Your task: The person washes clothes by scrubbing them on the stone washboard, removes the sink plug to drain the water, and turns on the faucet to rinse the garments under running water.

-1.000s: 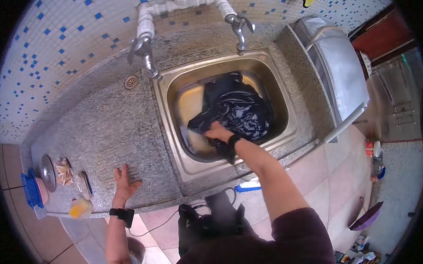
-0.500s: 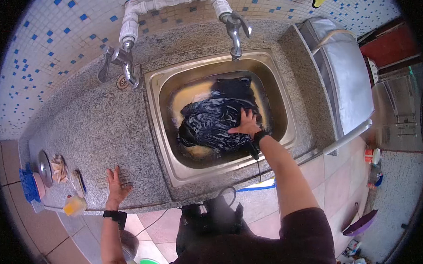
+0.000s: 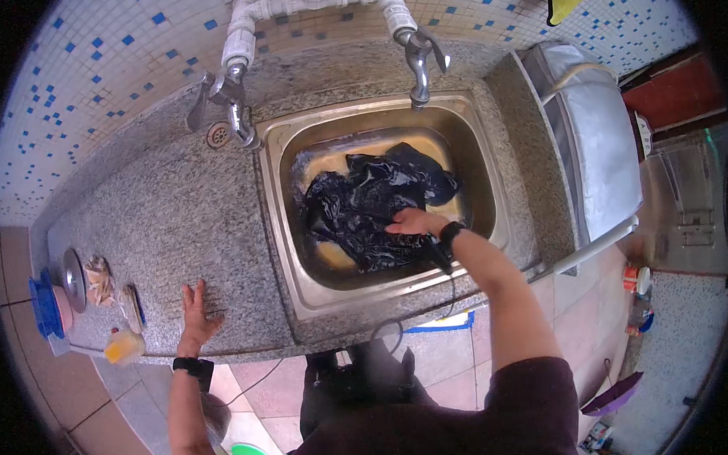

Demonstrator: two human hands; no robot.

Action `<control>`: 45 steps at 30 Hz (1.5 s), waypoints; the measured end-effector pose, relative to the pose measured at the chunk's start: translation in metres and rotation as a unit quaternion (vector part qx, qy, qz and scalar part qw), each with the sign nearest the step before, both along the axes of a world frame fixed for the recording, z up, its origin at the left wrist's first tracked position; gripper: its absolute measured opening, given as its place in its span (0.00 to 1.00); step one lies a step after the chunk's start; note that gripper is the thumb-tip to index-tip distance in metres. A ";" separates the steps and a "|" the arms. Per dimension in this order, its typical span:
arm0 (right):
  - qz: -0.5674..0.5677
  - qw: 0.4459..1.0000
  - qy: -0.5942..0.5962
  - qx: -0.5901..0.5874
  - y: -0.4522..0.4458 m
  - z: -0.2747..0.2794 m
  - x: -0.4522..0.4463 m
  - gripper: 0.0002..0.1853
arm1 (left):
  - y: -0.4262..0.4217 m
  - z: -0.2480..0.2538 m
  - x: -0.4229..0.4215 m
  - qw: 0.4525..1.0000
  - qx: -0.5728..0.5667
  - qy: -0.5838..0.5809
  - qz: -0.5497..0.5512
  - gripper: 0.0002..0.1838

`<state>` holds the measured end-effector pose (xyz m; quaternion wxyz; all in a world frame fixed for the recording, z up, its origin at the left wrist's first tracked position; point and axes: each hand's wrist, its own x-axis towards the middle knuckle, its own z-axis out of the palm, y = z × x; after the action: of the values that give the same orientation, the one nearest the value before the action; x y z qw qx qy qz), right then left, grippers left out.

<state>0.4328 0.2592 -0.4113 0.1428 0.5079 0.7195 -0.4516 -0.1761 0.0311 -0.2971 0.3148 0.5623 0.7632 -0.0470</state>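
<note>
Wet black cloth (image 3: pixel 363 203) lies bunched in shallow, yellowish water in the steel sink (image 3: pixel 281 262). It glistens, and its folds spread over much of the basin floor. My right hand (image 3: pixel 413 222) is down in the cloth near its right side, its fingers curled into the folds and partly hidden by them. On the granite counter (image 3: pixel 195 201) left of the sink, my left hand (image 3: pixel 197 320) rests flat with its fingers spread, holding nothing. Both wrists wear dark bands.
Two metal taps (image 3: pixel 233 108) (image 3: pixel 419 69) overhang the sink's back side. At the counter's left end are a yellow-filled container (image 3: pixel 124 346), a brush (image 3: pixel 130 308), a crumpled cloth (image 3: pixel 99 281) and a round metal lid (image 3: pixel 75 279). A silver-covered appliance (image 3: pixel 597 139) stands at right.
The black cloth has been shifted and bunched into new folds, with less foam showing. My right hand went from spread on top of it to curled into it. My left hand stays put.
</note>
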 end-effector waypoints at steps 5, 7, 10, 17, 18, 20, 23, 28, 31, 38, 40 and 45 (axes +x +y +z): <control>-0.058 0.968 -0.106 0.219 0.037 0.057 0.024 0.35 | -0.003 0.000 -0.003 0.999 0.017 0.012 -0.047 0.64; -0.057 0.948 -0.151 0.275 0.037 0.052 0.029 0.44 | -0.001 0.004 -0.001 0.999 0.016 0.016 -0.049 0.64; -0.079 0.984 -0.105 0.122 0.021 0.009 0.029 0.75 | 0.000 0.005 -0.005 1.000 -0.001 -0.010 -0.021 0.65; 0.093 0.990 -0.051 -0.095 -0.004 0.033 0.008 0.42 | -0.001 0.003 -0.004 1.000 0.006 -0.004 -0.027 0.64; 0.098 0.990 -0.064 -0.084 -0.006 0.024 0.004 0.35 | -0.001 0.005 -0.004 1.000 -0.002 0.002 -0.029 0.63; 0.147 0.987 -0.052 -0.039 -0.003 0.017 -0.007 0.25 | -0.002 0.002 -0.004 1.000 0.007 0.002 -0.030 0.63; 0.065 0.991 0.012 0.117 0.015 0.069 -0.065 0.21 | 0.000 0.003 -0.003 0.999 0.011 0.008 -0.043 0.63; -0.039 0.961 0.185 0.201 0.048 0.150 -0.155 0.17 | 0.001 0.003 -0.004 1.000 0.002 0.010 -0.027 0.62; -0.032 0.965 0.201 0.165 0.058 0.197 -0.170 0.15 | 0.001 0.005 -0.005 0.999 -0.009 0.005 -0.030 0.62; 0.049 0.970 0.219 0.094 0.030 0.297 -0.063 0.13 | 0.002 0.006 -0.003 0.999 -0.025 0.011 -0.030 0.63; 0.042 0.989 0.127 0.055 0.025 0.310 -0.013 0.12 | 0.003 0.007 -0.002 0.999 -0.029 0.009 -0.026 0.63; 0.163 0.958 -0.185 0.148 0.026 0.291 0.063 0.10 | 0.002 -0.005 -0.006 0.999 -0.019 0.020 -0.035 0.63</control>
<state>0.4955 0.2850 -0.1202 0.2682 0.4738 0.8125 -0.2087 -0.1819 0.0327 -0.3022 0.3084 0.5816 0.7480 -0.0840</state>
